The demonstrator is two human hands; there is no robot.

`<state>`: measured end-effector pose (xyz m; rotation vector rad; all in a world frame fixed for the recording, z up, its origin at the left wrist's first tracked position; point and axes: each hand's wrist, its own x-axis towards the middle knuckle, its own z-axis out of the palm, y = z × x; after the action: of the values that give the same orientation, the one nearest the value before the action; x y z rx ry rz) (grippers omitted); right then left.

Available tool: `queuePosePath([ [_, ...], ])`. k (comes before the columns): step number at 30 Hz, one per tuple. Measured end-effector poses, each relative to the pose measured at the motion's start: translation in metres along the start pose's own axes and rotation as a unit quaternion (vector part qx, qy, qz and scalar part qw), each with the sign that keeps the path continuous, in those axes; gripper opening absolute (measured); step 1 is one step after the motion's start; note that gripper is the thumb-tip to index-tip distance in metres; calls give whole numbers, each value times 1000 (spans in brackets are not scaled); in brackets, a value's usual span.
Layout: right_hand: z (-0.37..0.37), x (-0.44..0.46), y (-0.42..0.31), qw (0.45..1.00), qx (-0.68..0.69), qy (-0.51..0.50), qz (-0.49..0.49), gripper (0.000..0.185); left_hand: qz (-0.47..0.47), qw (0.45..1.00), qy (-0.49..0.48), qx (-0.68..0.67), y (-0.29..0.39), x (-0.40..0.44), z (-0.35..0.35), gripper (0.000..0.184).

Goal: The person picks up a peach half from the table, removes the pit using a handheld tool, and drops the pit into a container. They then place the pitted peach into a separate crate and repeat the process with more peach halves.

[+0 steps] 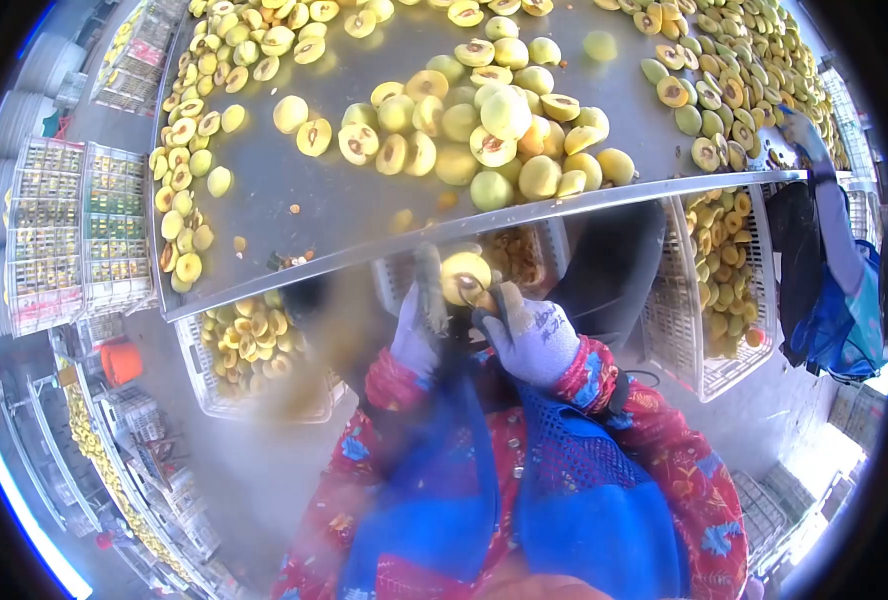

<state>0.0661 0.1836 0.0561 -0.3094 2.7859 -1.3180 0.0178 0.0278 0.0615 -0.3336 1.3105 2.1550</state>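
Note:
In front of my chest, just below the metal table's edge, my gloved left hand (pixel 424 315) is closed round a yellow fruit half (pixel 465 277). My gloved right hand (pixel 530 335) grips a small tool (pixel 485 298) with an orange-brown part, its tip against the fruit. The tool's exact shape is hard to make out. Beyond my hands, a pile of halved yellow-green fruit (pixel 505 112) lies on the metal table (pixel 294 215). Under the edge, behind the fruit I hold, a crate of brownish pieces (pixel 514 252) partly shows.
Crates of fruit stand below the table at the left (pixel 249 345) and right (pixel 726 270). Another person's gloved hand (pixel 802 135) reaches over fruit at the far right. Stacked crates (pixel 49 230) and an orange bucket (pixel 121 362) are on the left.

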Motion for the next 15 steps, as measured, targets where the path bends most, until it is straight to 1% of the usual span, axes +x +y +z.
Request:
queuePosePath([
  [1, -1, 1, -1, 1000, 7, 1, 11, 41, 6, 1000, -16, 26, -2, 2, -2, 51],
  [4, -6, 5, -6, 999, 23, -10, 42, 37, -17, 997, 51, -64, -2, 4, 4, 61],
  [6, -7, 5, -7, 997, 24, -30, 63, 34, 57, 998, -18, 34, -11, 6, -12, 49],
  [8, 2, 2, 0, 994, 60, -36, 89, 32, 141, 983, -53, 101, -14, 6, -15, 42],
  [9, 6, 2, 2, 991, 78, -38, 102, 31, 190, 973, -53, 118, -14, 7, -11, 40],
  [11, 9, 3, 2, 991, 85, -15, 102, 27, 236, 959, -4, 158, -16, 8, -3, 39],
  [12, 11, 5, 2, 991, 88, -4, 100, 26, 237, 954, 45, 179, -17, 11, 2, 42],
  [14, 21, 11, 10, 996, 11, 61, -68, 23, 229, 952, 109, 174, -23, 17, 6, 44],
  [15, 19, 13, 12, 995, 95, 32, -20, 22, 223, 955, 124, 148, -28, 22, 5, 43],
])
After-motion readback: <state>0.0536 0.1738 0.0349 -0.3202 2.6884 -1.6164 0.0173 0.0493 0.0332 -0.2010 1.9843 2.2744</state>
